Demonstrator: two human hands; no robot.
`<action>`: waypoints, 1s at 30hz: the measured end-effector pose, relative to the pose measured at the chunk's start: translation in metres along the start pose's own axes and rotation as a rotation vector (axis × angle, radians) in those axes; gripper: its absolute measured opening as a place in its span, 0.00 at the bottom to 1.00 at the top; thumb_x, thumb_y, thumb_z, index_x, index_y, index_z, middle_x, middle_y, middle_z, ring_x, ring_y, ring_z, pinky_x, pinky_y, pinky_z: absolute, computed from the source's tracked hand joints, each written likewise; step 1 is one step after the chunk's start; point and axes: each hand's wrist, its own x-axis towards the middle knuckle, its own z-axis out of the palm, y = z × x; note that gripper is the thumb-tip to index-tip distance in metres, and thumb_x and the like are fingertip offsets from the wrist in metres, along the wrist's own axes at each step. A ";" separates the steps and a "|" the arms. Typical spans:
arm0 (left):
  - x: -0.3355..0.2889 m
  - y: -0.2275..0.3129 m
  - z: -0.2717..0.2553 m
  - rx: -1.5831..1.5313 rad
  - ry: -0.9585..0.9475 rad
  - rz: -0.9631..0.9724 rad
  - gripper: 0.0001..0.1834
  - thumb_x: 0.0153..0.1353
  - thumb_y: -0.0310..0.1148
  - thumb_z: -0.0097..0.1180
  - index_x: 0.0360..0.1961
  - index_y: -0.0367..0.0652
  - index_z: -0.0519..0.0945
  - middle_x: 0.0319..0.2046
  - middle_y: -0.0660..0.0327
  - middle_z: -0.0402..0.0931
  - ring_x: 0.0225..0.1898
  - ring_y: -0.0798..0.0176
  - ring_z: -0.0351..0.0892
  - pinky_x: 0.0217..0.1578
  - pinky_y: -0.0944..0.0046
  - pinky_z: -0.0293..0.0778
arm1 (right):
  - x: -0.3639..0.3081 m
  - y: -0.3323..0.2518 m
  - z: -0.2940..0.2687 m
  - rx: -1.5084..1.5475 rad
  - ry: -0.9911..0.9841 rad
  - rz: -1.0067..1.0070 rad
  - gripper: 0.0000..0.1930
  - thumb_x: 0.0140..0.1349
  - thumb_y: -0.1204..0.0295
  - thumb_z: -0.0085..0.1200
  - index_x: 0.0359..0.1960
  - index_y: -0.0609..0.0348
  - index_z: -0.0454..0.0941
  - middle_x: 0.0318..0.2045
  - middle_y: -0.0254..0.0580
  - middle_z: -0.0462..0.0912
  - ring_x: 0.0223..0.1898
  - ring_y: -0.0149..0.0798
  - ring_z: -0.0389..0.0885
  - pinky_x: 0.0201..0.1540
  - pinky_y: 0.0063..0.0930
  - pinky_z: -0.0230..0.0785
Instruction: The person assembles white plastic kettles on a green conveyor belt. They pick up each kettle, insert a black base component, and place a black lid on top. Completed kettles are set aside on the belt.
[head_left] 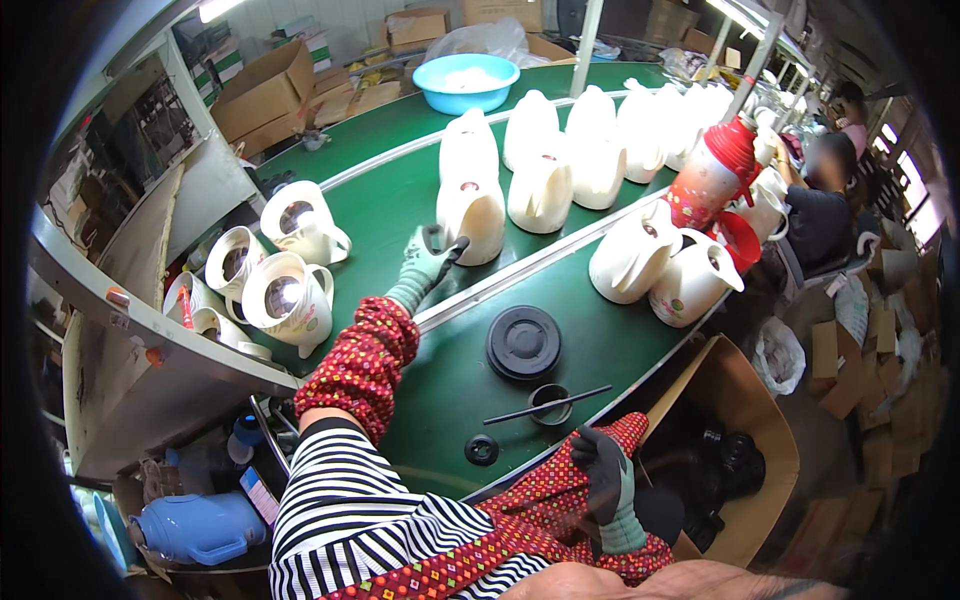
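My left hand [427, 262], in a green knit glove with dark fingertips, reaches across the green bench. Its fingers are closed at the handle side of a cream-white vacuum jug [473, 222], which stands upright. My right hand [608, 485], gloved alike, hangs by the bench's front edge against my red patterned apron [540, 500]. Its fingers are loosely bent and apart, with nothing visible in them. Between the hands lie a round black lid-like disc [524, 342], a small dark ring [551, 404] with a thin black rod [590, 392] across it, and a small black cap [481, 450].
Several open-topped jugs [290, 300] stand at left. More cream jugs [540, 195] line the bench's far side, near a blue basin [466, 84]. A red flask [705, 175] stands at right. A cardboard box [770, 440] holds black parts. A co-worker [825, 210] sits beyond.
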 end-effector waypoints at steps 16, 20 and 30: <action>0.073 -0.063 -0.188 0.888 0.180 -0.310 0.32 0.66 0.41 0.62 0.65 0.32 0.71 0.57 0.37 0.80 0.58 0.39 0.84 0.60 0.46 0.79 | 0.001 0.008 0.022 -0.080 -0.106 -0.038 0.21 0.79 0.64 0.52 0.62 0.69 0.79 0.56 0.46 0.85 0.57 0.37 0.83 0.63 0.31 0.74; 0.036 -0.043 -0.173 0.747 0.197 -0.043 0.28 0.69 0.43 0.57 0.64 0.38 0.72 0.53 0.43 0.83 0.51 0.39 0.86 0.54 0.45 0.81 | 0.012 -0.015 0.028 -0.117 -0.167 -0.038 0.20 0.80 0.65 0.51 0.63 0.69 0.78 0.56 0.44 0.84 0.55 0.33 0.82 0.60 0.28 0.74; -0.219 0.126 -0.182 0.424 -0.228 0.760 0.17 0.64 0.32 0.62 0.51 0.40 0.74 0.39 0.47 0.84 0.28 0.45 0.86 0.29 0.50 0.80 | 0.068 -0.145 0.163 -0.241 -0.254 0.304 0.48 0.64 0.32 0.57 0.77 0.46 0.56 0.68 0.55 0.68 0.34 0.48 0.87 0.35 0.37 0.81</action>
